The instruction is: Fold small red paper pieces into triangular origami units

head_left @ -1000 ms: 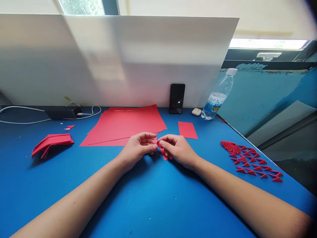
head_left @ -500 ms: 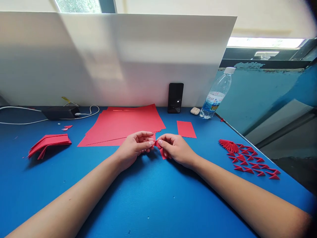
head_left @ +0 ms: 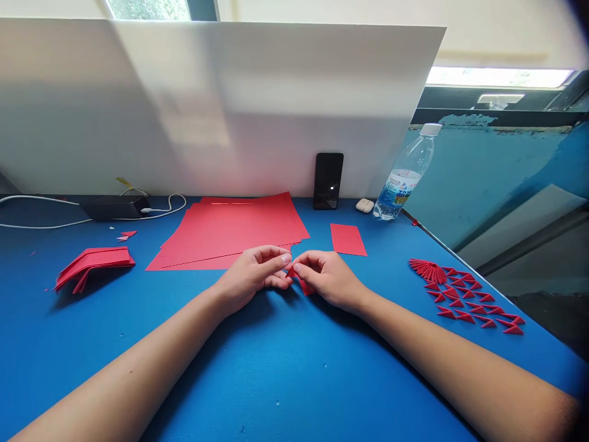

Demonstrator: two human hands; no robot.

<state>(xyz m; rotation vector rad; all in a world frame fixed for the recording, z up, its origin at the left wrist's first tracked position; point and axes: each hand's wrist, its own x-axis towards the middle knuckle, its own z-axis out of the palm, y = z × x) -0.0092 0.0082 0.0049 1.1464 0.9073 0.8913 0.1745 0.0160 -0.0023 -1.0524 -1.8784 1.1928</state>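
Both hands meet over the middle of the blue table (head_left: 285, 368): the left hand (head_left: 255, 276) and right hand (head_left: 326, 277) pinch one small red paper piece (head_left: 301, 283) between their fingertips, near the red sheets (head_left: 230, 230).

No legible text; bottle label (head_left: 399, 186) blurred

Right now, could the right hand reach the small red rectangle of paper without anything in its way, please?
Probably yes. The small red rectangle lies flat just beyond the right hand, with only bare blue table between them, though both hands are pinching a folded red piece.
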